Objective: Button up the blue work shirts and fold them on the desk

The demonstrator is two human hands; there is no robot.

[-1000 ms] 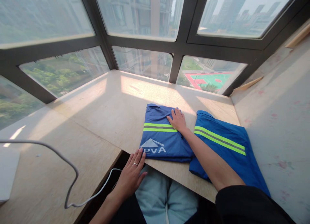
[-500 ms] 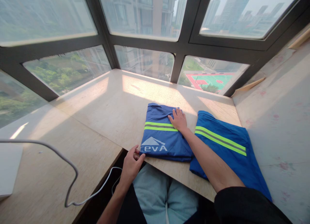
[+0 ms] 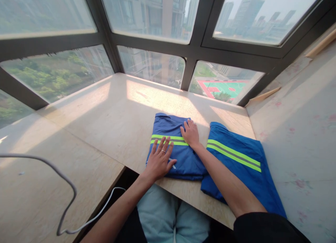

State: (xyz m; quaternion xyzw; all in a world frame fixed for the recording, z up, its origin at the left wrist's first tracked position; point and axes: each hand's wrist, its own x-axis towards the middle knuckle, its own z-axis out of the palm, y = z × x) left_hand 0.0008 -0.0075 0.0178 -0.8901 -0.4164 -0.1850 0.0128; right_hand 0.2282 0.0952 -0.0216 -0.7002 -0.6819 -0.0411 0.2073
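Observation:
A folded blue garment (image 3: 181, 162) with a yellow-green and grey reflective band lies on the wooden surface in front of me. My left hand (image 3: 160, 159), a ring on one finger, rests palm down on its near left part with fingers spread, covering most of the white print. On the garment's far right part lies my right hand (image 3: 190, 132), flat with its fingers stretched. Just to the right is a second folded blue garment (image 3: 233, 173) with the same kind of band; my right forearm crosses over its left side.
The wooden surface (image 3: 99, 120) runs back to dark window frames (image 3: 149, 48). A papered wall (image 3: 296, 141) bounds the right side. A grey-white cable (image 3: 70, 187) loops at the left, beside a dark gap near my legs.
My left hand has moved from the garment's near left corner up onto its top, its fingers now spread. My right hand stays about where it was. The view has shifted slightly.

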